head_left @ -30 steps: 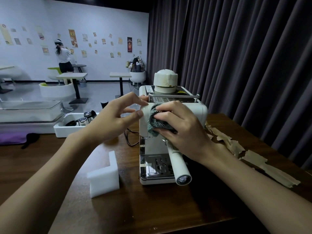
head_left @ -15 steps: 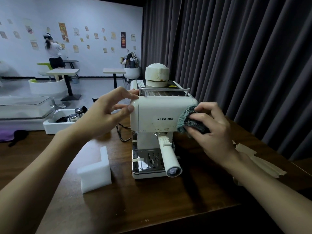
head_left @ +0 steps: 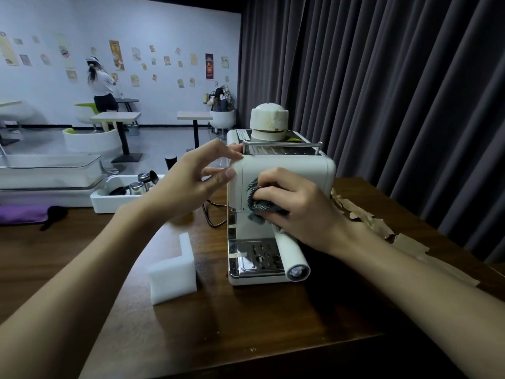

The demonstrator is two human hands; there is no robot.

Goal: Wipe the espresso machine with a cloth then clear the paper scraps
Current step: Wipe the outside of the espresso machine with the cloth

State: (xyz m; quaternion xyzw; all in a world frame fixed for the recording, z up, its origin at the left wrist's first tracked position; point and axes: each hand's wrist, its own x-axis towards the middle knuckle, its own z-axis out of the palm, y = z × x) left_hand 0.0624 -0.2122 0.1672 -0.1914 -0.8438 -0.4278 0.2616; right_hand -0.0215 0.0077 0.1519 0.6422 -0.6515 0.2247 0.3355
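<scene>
**Cloth pressed to the espresso machine's front**

A wooden table (head_left: 246,337) is cut off at the left and right. The espresso machine (head_left: 287,170) is set near its far edge, and its front panel is largely hidden. Torn paper scraps (head_left: 382,231) are strewn along the right edge, partly covered by the right forearm. A white foam block (head_left: 175,272) is placed left of the machine. The left hand (head_left: 188,184) is held with its fingers extended, their tips touching the machine's upper left corner. The right hand (head_left: 303,212) is curled round a grey-green cloth (head_left: 257,206), mostly concealed beneath its fingers.
</scene>
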